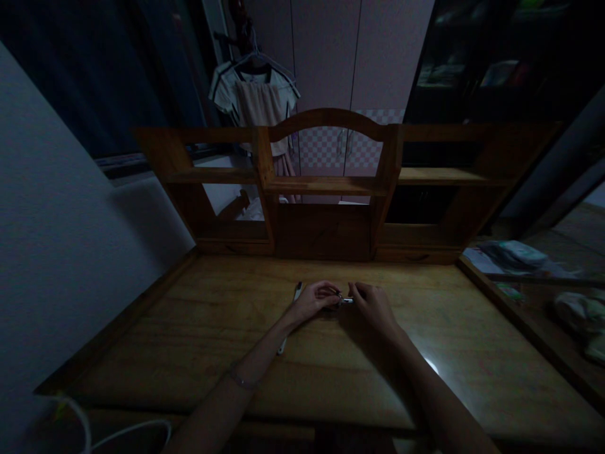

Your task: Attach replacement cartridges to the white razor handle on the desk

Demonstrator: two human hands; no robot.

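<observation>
Over the middle of the wooden desk [227, 315], my left hand [317, 300] and my right hand [371, 302] are close together. Between their fingertips is a small shiny metal object [346, 301], too small to name. The fingers of my left hand are curled around its left end, and my right hand pinches its right end. A long thin white object with a dark tip [282, 346] lies on the desk, partly hidden beneath my left hand and wrist.
A wooden shelf unit [326, 184] stands along the desk's back edge. A white cable [130, 430] loops at the lower left. Right of the desk are cloths and bags [517, 253]. Clothes [258, 94] hang behind the shelves.
</observation>
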